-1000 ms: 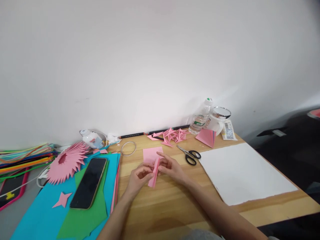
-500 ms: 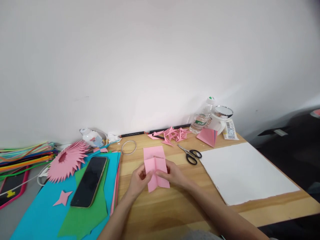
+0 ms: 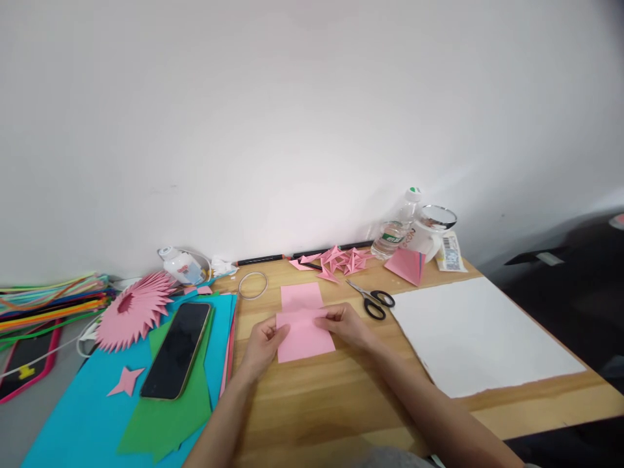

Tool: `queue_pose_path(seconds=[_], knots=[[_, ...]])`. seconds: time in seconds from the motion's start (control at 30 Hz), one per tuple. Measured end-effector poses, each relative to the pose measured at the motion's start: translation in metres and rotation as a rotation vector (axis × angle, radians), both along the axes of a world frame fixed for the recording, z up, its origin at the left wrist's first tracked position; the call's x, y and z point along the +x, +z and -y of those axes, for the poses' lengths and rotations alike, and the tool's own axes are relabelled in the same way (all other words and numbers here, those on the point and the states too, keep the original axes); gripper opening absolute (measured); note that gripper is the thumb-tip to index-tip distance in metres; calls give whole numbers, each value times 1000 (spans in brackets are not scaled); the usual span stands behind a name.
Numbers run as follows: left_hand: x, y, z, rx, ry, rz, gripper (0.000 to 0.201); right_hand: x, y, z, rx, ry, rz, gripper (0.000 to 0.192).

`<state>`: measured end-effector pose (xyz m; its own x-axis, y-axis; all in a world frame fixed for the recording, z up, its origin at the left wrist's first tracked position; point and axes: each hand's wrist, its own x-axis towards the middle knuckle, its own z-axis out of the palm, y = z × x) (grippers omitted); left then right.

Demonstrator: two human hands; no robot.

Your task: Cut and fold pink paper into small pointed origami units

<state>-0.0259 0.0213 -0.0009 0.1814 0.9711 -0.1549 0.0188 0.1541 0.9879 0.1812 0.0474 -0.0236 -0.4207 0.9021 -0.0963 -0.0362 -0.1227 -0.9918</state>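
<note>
A pink paper square point(image 3: 305, 337) lies unfolded on the wooden desk point(image 3: 312, 403), a crease running across it. My left hand point(image 3: 260, 344) pinches its left edge. My right hand point(image 3: 347, 323) grips its upper right edge. A second pink sheet point(image 3: 301, 296) lies flat just beyond it. Further back is a heap of folded pink paper points point(image 3: 338, 261).
Black scissors point(image 3: 373, 301) lie right of my hands, beside a large white sheet point(image 3: 480, 335). A phone point(image 3: 176, 350) rests on green and blue paper point(image 3: 97, 416) at left, with a pink paper flower point(image 3: 131, 311), a ring point(image 3: 252, 285), a water bottle point(image 3: 396, 229) and a mug point(image 3: 431, 231).
The pink paper was folded into a narrow strip a second ago; my hands have opened it out and laid it flat on the desk.
</note>
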Motion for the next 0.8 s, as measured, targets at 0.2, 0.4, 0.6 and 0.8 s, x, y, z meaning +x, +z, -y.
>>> queue_pose_path(seconds=[0.2, 0.4, 0.6, 0.8], knots=[[-1, 5, -1, -79, 72, 212, 13, 5, 5, 0, -138, 67, -252, 23], [0, 9, -4, -236, 42, 385, 32, 2, 11, 1, -1, 175, -217, 33], [5, 4, -1, -107, -138, 392, 59, -7, 2, -1, 145, -179, 51, 33], [11, -2, 2, -163, -107, 266, 65, -13, -6, 5, 157, -286, 107, 29]])
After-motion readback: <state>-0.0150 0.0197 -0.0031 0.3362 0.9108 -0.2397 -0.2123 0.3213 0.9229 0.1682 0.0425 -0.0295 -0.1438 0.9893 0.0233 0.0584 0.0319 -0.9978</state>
